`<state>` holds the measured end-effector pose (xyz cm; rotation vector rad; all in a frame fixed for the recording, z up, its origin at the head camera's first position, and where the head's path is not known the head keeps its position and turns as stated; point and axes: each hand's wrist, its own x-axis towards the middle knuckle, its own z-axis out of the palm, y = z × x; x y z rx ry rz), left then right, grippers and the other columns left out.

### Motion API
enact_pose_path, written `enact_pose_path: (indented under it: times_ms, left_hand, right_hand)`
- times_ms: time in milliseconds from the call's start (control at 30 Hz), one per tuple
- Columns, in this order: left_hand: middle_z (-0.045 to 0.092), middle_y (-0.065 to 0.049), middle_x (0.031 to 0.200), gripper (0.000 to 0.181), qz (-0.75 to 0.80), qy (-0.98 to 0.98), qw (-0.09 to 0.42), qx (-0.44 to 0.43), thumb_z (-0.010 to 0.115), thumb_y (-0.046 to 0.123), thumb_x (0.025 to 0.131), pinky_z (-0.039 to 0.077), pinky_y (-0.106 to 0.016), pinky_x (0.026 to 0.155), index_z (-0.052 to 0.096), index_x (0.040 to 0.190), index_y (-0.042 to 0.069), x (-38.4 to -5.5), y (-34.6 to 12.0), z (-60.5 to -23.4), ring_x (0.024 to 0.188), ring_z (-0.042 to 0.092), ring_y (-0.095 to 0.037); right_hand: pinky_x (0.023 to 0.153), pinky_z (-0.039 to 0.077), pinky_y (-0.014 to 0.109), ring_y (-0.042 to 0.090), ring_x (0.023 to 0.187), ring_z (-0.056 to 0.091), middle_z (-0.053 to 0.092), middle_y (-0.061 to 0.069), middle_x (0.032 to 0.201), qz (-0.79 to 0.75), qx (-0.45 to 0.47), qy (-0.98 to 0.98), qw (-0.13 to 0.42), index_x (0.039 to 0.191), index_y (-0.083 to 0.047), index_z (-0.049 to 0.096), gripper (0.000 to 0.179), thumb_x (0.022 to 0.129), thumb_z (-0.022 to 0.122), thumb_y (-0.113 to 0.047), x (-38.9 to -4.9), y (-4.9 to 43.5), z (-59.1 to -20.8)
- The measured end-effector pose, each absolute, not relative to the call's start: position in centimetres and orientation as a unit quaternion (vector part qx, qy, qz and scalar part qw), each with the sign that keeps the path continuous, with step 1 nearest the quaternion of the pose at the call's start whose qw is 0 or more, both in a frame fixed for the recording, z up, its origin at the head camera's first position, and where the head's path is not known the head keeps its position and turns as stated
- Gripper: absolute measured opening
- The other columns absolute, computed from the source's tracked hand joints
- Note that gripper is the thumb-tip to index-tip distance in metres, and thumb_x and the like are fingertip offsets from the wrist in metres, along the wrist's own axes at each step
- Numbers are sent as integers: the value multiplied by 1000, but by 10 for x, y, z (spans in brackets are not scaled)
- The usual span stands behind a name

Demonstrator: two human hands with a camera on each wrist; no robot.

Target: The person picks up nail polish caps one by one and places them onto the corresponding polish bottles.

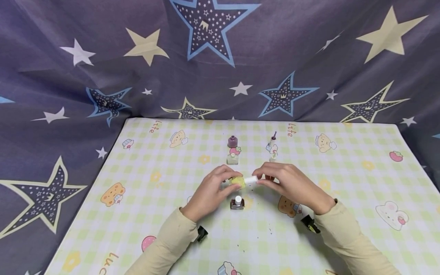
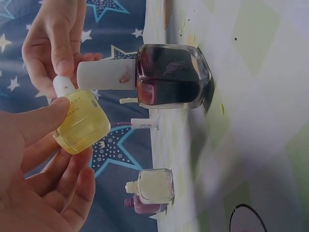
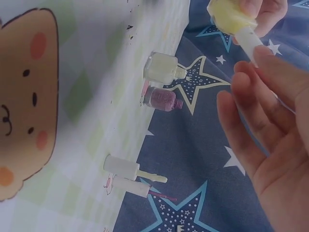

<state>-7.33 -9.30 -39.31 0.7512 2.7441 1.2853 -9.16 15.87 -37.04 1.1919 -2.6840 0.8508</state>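
Observation:
My left hand (image 1: 214, 189) pinches a yellow nail polish bottle (image 2: 83, 123) between thumb and fingers, tilted on its side above the table. The fingertips of my right hand (image 1: 287, 183) grip its white cap (image 3: 248, 42), which sits at the bottle's neck. Just nearer than the hands stands a dark red nail polish bottle (image 2: 169, 76) with its white cap on. Beyond the hands, a pale cream polish bottle (image 1: 232, 159) and a purple polish bottle (image 1: 232, 141) stand uncapped in line.
To the right of the uncapped bottles, two white caps stand with brushes up: a purple-tipped brush cap (image 3: 131, 185) and a cream-tipped brush cap (image 3: 121, 166). Small dark crumbs dot the checked tablecloth (image 1: 292, 248). A star-patterned curtain (image 1: 213, 84) hangs behind the table.

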Motion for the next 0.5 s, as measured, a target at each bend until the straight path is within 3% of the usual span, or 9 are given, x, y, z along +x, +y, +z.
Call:
enact_pose_path:
  times_ms: [300, 500]
  left_hand:
    - [64, 3, 112, 26, 418, 875, 2, 243, 71, 22, 92, 51, -34, 91, 72, 117, 12, -72, -92, -394, 103, 59, -12]
    - [64, 3, 113, 27, 421, 873, -2, 246, 71, 22, 92, 51, -31, 88, 72, 117, 12, -72, -92, -393, 98, 58, -11]
  right_hand:
    - [68, 51, 22, -5, 71, 52, 61, -18, 86, 279, 388, -876, 60, 98, -23, 72, 12, 100, 61, -28, -92, 156, -376]
    - [61, 44, 20, -3, 62, 46, 58, -15, 74, 277, 373, -884, 48, 87, -28, 70, 19, 102, 58, -30, -92, 152, -378]
